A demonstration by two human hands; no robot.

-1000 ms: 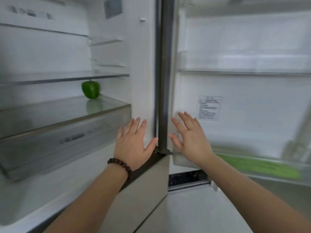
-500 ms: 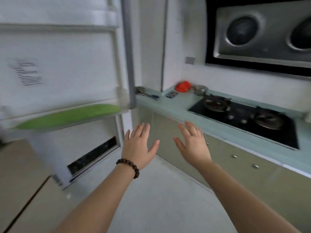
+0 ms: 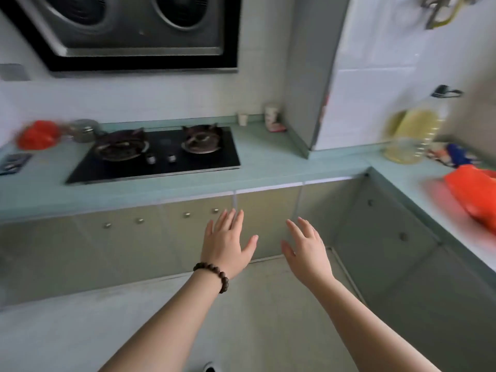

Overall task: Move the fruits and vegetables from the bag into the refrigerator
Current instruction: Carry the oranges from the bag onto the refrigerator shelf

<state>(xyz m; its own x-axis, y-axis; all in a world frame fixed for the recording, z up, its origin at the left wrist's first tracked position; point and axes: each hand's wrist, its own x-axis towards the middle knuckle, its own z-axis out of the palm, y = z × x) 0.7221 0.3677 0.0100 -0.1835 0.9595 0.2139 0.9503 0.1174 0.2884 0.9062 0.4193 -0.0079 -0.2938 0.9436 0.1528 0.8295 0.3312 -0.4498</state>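
Pale green countertop (image 3: 268, 162) wraps the corner ahead of both empty, flat-fingered hands, left hand (image 3: 228, 244) and right hand (image 3: 306, 249), so this looks like the return trip, next reaching far right of the right hand for the orange bag (image 3: 475, 194).

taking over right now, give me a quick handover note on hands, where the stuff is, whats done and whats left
Hands: left hand and right hand are both open, fingers spread, holding nothing, out in front above the floor by the cabinet corner.
Things: an orange bag lies on the counter at far right, blurred, contents not visible. The refrigerator is out of view.
Done: cannot be judged from this view; no produce is in hand.
Left: probably reach right to the bag, take out the next fruit or vegetable, and carry it to the refrigerator.
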